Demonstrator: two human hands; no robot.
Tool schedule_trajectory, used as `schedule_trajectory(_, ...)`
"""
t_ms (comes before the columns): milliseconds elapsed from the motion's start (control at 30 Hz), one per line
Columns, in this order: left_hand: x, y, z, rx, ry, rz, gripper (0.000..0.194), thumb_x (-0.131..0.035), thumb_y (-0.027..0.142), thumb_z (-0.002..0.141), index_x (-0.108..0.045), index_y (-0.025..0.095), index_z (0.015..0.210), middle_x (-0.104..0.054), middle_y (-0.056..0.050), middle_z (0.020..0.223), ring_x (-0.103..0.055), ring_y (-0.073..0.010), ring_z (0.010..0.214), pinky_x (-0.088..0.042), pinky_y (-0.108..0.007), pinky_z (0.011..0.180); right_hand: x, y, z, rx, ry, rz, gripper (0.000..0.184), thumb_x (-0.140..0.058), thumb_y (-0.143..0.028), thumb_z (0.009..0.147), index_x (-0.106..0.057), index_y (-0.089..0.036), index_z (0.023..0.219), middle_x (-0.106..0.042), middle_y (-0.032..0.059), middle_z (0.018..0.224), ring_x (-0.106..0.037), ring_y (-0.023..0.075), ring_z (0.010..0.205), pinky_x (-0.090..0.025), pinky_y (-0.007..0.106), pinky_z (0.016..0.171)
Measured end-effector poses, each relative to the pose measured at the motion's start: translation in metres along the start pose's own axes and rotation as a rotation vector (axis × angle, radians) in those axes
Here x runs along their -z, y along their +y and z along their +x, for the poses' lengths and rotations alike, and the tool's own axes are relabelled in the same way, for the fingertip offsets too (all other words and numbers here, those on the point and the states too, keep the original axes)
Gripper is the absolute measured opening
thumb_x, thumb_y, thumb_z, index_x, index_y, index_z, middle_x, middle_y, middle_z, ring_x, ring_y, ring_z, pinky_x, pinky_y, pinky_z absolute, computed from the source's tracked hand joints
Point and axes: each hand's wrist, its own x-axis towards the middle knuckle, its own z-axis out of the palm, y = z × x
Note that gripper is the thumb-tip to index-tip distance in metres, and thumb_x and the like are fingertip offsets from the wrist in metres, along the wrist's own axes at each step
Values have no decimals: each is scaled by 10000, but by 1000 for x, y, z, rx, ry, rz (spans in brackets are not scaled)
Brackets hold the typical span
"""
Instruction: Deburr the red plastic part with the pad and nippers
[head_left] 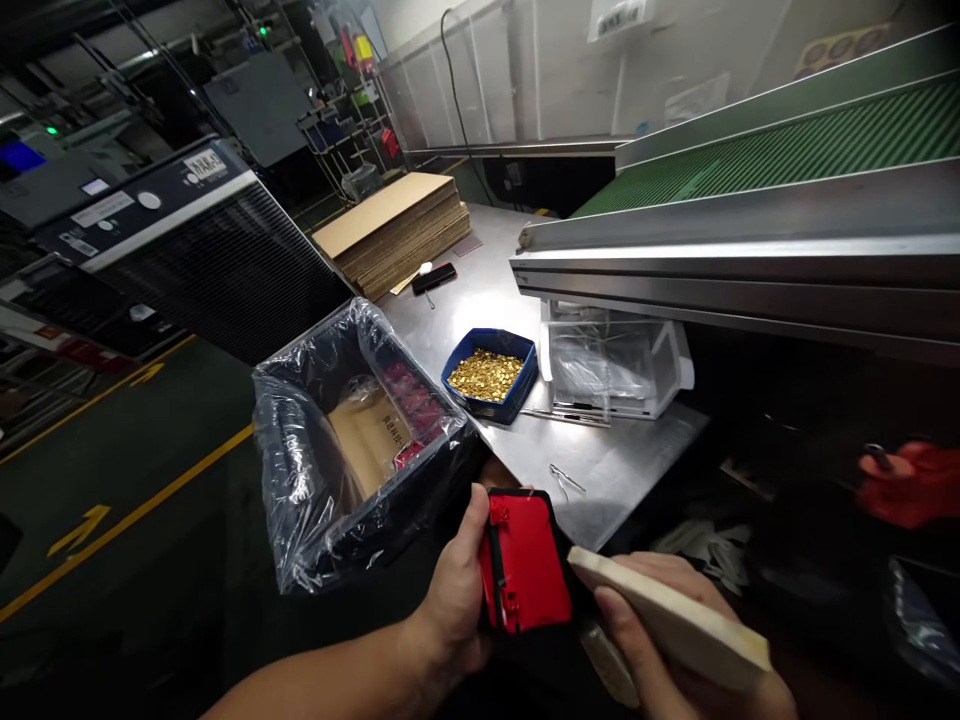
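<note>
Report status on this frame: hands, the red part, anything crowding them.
Left hand grips red part. Right hand holds pale flat block against it. Plastic-lined box close ahead-left; blue tray of brass bits beyond.

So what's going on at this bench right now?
A person is holding a red plastic part in the left hand and a flat beige block in the right hand, right beside it. A plastic-lined box stands just ahead, partly filled with red pieces, next to a blue tray of small gold bits on the steel table.
</note>
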Motion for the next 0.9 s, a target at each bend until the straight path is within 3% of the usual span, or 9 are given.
schedule_trajectory(167, -6, 0, -3, 41, -3, 10, 692, -413, 672, 978, -721, 68, 837, -728, -112, 736, -660, -155, 583, -543, -239, 570, -11, -6, 7, 105, -215, 169, 169, -662, -173, 934, -664, -252, 1083, -704, 16, 991, -683, 142, 908, -587, 229, 770)
schedule_trajectory(300, -1, -3, 1, 24, -6, 16, 657, -391, 625, 1004, -727, 68, 910, -748, -121, 793, -698, -173, 666, -571, -253, 648, -17, -5, 12, 37, -191, 147, 116, -640, -187, 952, -670, -259, 1038, -689, -8, 944, -667, 112, 849, -559, 203, 738)
schedule_trajectory(400, 6, -6, 5, 6, -59, 34, 655, -436, 646, 981, -734, 63, 957, -746, -123, 786, -691, -173, 658, -560, -246, 634, -20, -1, 13, 115, -220, 132, 113, -644, -196, 947, -677, -258, 1036, -682, -8, 924, -650, 116, 843, -542, 218, 745)
schedule_trajectory(467, 9, -6, 7, -13, -131, 24, 646, -518, 669, 940, -734, 76, 1082, -767, -132, 880, -711, -189, 729, -572, -259, 689, -20, 5, 15, 77, -123, 86, 91, -662, -236, 939, -700, -250, 1020, -700, 7, 942, -660, 139, 874, -539, 241, 784)
schedule_trajectory(500, 9, -6, 7, -14, -169, 14, 659, -578, 684, 902, -729, 84, 1128, -773, -137, 935, -721, -200, 773, -580, -270, 725, -19, 11, 17, -15, -20, 46, 89, -682, -289, 929, -713, -236, 994, -713, 19, 930, -671, 154, 859, -536, 252, 779)
schedule_trajectory(600, 11, -3, 7, 34, -291, -28, 744, -723, 731, 763, -733, 98, 1153, -772, -132, 978, -726, -204, 788, -583, -277, 744, -14, 38, 31, -384, 291, -104, 440, -761, -553, 803, -724, -196, 1058, -733, 72, 935, -688, 213, 785, -531, 297, 708)
schedule_trajectory(700, 15, -1, 8, 107, -391, -90, 802, -719, 771, 735, -734, 80, 1142, -768, -150, 995, -740, -228, 830, -599, -311, 773, -9, 78, 54, -542, 375, -309, 830, -702, -687, 714, -586, -173, 1356, -699, 149, 1131, -680, 304, 913, -532, 382, 753)
schedule_trajectory(767, 19, 0, 9, 118, -459, -119, 814, -665, 781, 776, -723, 70, 1167, -761, -170, 1048, -748, -263, 885, -616, -366, 795, -7, 106, 71, -555, 357, -380, 832, -566, -649, 778, -516, -103, 1404, -664, 221, 1185, -654, 361, 993, -520, 455, 815)
schedule_trajectory(900, 25, -1, 11, 113, -583, -136, 822, -607, 785, 819, -675, 107, 1278, -751, -172, 1101, -750, -287, 926, -630, -439, 812, -4, 150, 95, -528, 274, -475, 649, -462, -541, 770, -639, -35, 1136, -656, 275, 1001, -600, 426, 1024, -457, 569, 950)
